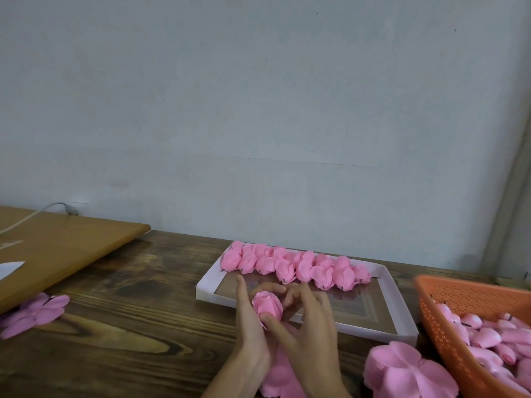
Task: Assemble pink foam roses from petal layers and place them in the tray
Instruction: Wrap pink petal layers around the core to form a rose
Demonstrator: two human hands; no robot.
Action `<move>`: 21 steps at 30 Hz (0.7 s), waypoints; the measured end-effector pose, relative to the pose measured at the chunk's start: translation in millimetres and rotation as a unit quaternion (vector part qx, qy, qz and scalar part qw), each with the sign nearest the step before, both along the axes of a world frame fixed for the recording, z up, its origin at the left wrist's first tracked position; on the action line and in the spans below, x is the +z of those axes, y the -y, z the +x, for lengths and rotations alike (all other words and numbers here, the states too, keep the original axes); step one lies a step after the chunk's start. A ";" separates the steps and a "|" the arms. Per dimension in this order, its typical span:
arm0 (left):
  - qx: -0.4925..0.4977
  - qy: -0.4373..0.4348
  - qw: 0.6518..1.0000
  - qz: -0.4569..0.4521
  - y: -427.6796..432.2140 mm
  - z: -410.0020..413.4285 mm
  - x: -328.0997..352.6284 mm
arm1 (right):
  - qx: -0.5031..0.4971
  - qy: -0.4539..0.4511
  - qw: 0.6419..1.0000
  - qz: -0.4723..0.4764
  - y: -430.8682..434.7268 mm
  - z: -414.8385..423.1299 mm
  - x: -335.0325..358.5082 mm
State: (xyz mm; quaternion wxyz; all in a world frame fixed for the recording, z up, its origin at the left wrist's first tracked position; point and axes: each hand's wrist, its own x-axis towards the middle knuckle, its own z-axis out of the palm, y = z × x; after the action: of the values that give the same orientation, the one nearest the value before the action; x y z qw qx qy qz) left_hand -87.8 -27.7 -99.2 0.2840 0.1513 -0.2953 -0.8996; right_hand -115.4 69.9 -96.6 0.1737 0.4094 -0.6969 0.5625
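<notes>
A pink foam rose [267, 305] sits between both hands, just over the near edge of the tray [399, 308]. My left hand [251, 328] cups it from the left, index finger stretched up. My right hand [310, 326] wraps it from the right, thumb pressing the rose's base. Several finished pink roses [296, 267] lie in a row along the tray's far side. Loose petal layers [280, 374] lie under my wrists.
A stack of pink petal layers [408, 372] lies at the front right. An orange perforated basket [459, 305] at the right holds several rose buds. More petals [34, 313] lie at the left, beside a raised wooden board [57, 248] with a cable.
</notes>
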 end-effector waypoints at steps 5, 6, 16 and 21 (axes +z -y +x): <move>0.042 -0.014 0.999 0.019 6.9 -1.7 -3.7 | -0.034 -0.129 0.990 0.043 0.0 0.9 -1.8; 0.047 -0.021 0.998 0.024 8.4 -0.9 -3.7 | -0.037 -0.147 0.987 0.054 0.1 1.5 -2.2; 0.039 -0.017 0.996 0.076 20.6 9.1 8.3 | 0.040 -0.124 0.990 0.047 -7.7 8.0 9.4; 0.070 -0.056 0.991 0.104 25.1 9.8 8.4 | -0.002 0.040 0.994 0.099 -11.5 3.6 8.1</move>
State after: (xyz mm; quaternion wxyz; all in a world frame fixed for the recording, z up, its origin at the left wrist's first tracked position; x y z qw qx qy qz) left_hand -78.0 -52.8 -90.8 0.3454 0.1495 -0.1727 -0.9102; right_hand -111.8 81.4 -88.6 0.1051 0.4000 -0.7567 0.5064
